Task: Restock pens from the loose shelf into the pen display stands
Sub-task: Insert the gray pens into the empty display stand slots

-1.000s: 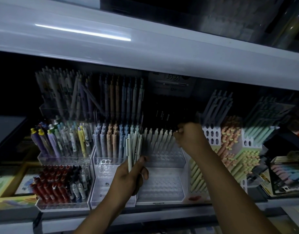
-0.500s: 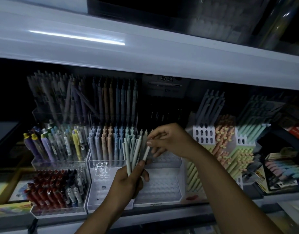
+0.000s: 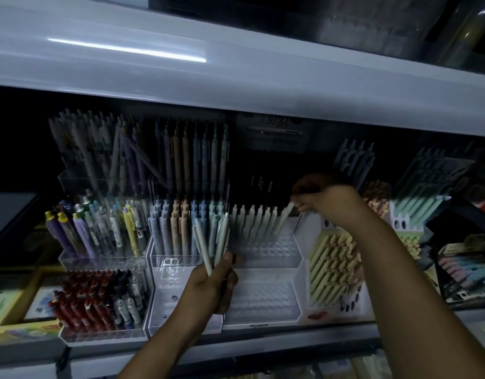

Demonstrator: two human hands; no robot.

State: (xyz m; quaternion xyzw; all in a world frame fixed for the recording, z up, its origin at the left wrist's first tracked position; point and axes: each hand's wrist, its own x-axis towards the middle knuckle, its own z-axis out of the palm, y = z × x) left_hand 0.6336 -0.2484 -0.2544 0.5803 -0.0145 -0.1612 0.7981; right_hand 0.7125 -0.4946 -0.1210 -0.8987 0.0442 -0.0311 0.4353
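pinching a pale pen (image 3: 283, 218) by its top with the right hand (image 3: 326, 198) at the back row of the clear stand (image 3: 263, 295), gripping a bunch of spare pens (image 3: 210, 242) in the left hand (image 3: 214, 285) just in front of that stand; likely light, stiff, slick, best steered from the top.
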